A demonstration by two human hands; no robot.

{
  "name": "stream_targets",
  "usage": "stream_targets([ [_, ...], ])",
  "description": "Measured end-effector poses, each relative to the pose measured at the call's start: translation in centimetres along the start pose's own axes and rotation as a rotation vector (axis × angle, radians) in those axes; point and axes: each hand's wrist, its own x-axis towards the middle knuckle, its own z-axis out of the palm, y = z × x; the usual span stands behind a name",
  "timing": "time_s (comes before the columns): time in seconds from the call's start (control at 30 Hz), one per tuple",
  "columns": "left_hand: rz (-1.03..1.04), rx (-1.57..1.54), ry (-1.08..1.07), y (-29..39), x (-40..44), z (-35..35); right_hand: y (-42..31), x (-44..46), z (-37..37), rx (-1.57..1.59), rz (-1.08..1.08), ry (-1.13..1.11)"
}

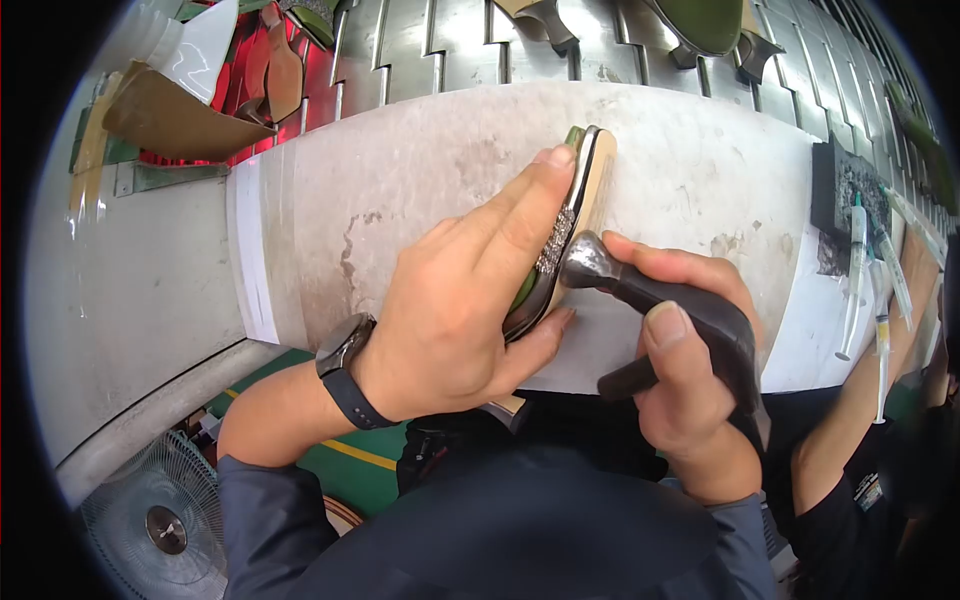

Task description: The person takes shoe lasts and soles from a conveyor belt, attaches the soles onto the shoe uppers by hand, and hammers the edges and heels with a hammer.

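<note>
On the pale work surface, my left hand holds a shoe tipped on its side. Its fingers lie along the upper and its thumb is near the lower end. The shoe has a glittery band, green parts, a dark edge and a beige sole facing right. My right hand is closed round a dark metal hammer. The hammer's rounded, shiny face is against or very close to the lower part of the sole; contact cannot be made out. Part of the tool is hidden by my fingers.
Beyond the worktop runs a metal slat conveyor carrying several shoe parts. Syringes stand by a black block at right, near a co-worker's arm. Brown card lies upper left; a fan stands lower left.
</note>
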Motion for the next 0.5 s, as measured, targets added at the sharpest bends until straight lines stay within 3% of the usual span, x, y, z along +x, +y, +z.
stream_targets([
  [0.17,0.023,0.006,0.024,-0.4,-0.1,0.1,-6.3,3.3,-0.2,-0.315,0.179,-0.185],
  [0.3,0.049,0.012,0.058,-0.7,-0.3,0.1,-8.8,6.0,1.0,-0.408,0.321,-0.189],
  [0.5,0.117,0.024,0.128,-1.2,-0.6,0.2,-6.1,8.3,0.6,-0.483,0.061,-0.086],
])
